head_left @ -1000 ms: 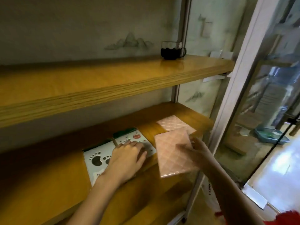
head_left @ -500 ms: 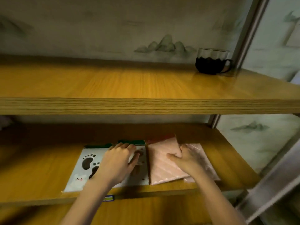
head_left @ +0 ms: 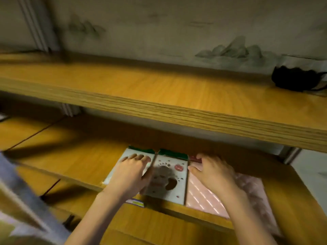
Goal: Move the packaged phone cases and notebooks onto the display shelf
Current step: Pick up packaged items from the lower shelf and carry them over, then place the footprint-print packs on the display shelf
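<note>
Two white packaged phone cases with paw prints and green tops lie side by side on the lower wooden shelf (head_left: 74, 156). My left hand (head_left: 131, 174) rests flat on the left case (head_left: 123, 156), fingers straight. The right case (head_left: 169, 181) lies between my hands. Right of it lie two pink quilted packages, one (head_left: 203, 197) next to the case and another (head_left: 253, 190) further right. My right hand (head_left: 212, 172) presses flat on the nearer pink package, thumb at its left edge.
An upper wooden shelf (head_left: 159, 96) overhangs the lower one, with a glass cup of dark liquid (head_left: 297, 78) at its far right. A painted wall backs the shelves. A blurred grey post (head_left: 26, 200) crosses the lower left corner.
The view swung left and down. My left hand slid from the right paw-print case onto the left one. My right hand stays on the pink package, now laid flat beside the cases.
</note>
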